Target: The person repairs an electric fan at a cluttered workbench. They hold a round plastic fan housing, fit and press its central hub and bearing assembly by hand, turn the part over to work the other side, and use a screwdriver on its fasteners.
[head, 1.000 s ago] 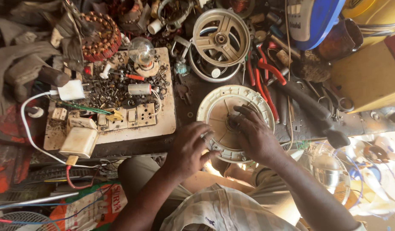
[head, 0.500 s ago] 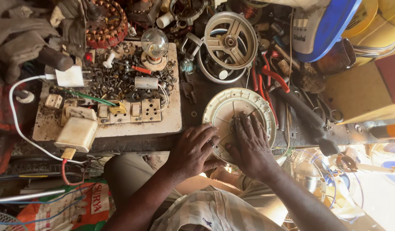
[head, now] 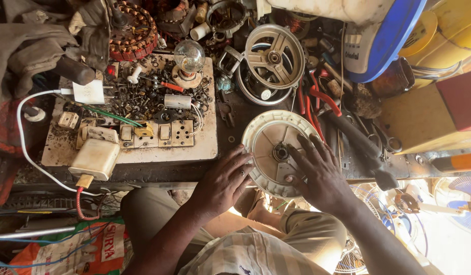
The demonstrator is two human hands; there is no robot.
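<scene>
I keep my left hand (head: pixel 223 181) spread against the white round fan housing (head: pixel 276 150) rim, steadying it at the bench edge, while my right hand (head: pixel 319 173) lies open inside, fingertips near the hub.

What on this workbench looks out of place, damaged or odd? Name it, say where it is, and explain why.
A bare light bulb stands in a holder on the white switch board, ringed by loose screws. The board is stained and grimy. The round white motor cover under the left hand and right hand overhangs the bench edge.
</scene>
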